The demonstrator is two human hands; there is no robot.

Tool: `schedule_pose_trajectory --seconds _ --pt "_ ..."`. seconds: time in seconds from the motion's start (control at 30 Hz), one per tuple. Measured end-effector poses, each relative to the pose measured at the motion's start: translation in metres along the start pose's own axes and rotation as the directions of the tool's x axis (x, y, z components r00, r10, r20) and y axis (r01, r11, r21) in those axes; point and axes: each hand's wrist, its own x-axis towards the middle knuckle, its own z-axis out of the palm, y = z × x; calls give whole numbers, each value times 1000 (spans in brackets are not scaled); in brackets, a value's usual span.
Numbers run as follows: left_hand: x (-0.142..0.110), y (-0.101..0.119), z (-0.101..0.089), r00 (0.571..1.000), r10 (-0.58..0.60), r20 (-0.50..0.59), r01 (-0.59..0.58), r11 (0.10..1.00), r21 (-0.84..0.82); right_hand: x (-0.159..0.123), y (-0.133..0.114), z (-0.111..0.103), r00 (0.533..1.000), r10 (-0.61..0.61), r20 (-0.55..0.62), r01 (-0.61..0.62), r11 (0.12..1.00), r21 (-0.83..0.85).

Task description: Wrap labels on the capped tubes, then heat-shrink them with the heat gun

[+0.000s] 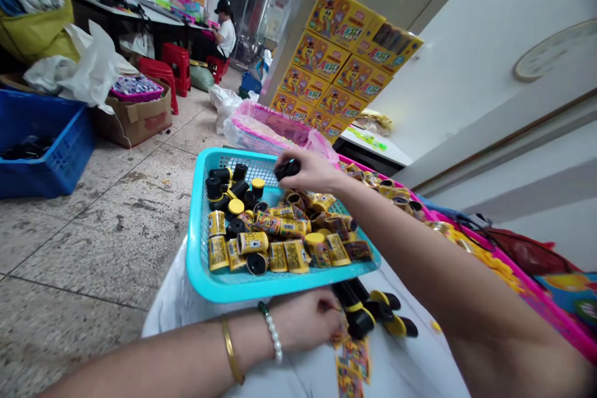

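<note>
My right hand [305, 171] is closed around a black plastic tube [288, 169] above the far rim of a turquoise basket [224, 291]. Inside the basket lie several plain black tubes with yellow caps [236, 206] and several tubes wrapped in yellow printed labels [252, 242]. In front of the basket, my left hand [310, 320] rests low over the tabletop with curled fingers, its fingertips pinching a yellow printed label. A strip of printed labels [352, 364] lies just beside those fingers. To their right is a small group of black tubes with yellow caps [361, 317].
A long pink tray [499, 255] of wrapped pieces runs along the right. Yellow printed boxes [326, 62] are stacked behind a pink basket [280, 118]. On the floor at left stand a blue crate [69, 155] and a cardboard box [144, 115]. A person [226, 34] sits far back.
</note>
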Motion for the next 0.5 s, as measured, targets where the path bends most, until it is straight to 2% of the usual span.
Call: schedule_pose_trajectory --seconds 0.03,0.1,0.17,0.23,0.3,0.37,0.43,0.5 --pt "1 -1 1 1000 5 5 -5 1000 -18 -14 5 -14 994 62 -87 -50 989 139" --pt "3 -2 2 1000 16 3 -15 999 -36 -51 17 -41 974 154 -169 -92 941 326" --pt "3 -2 2 1000 16 -3 -16 1000 -26 -96 31 -60 956 200 -215 -120 934 335" --pt "1 -1 1 1000 14 -2 -14 1000 -3 -143 45 -65 949 242 -200 -162 924 348" --pt "-1 -2 0 1000 21 -4 -21 999 30 -184 56 -53 954 277 -120 -229 924 307" --pt "-1 -5 1 999 45 -4 -45 997 61 -214 62 -31 948 319 -10 -309 926 219" --pt "1 -10 2 998 70 -5 -69 994 84 -232 63 -6 937 342 75 -350 927 139" --pt "3 -15 4 996 87 -6 -86 991 101 -240 62 15 938 334 95 -344 930 126"
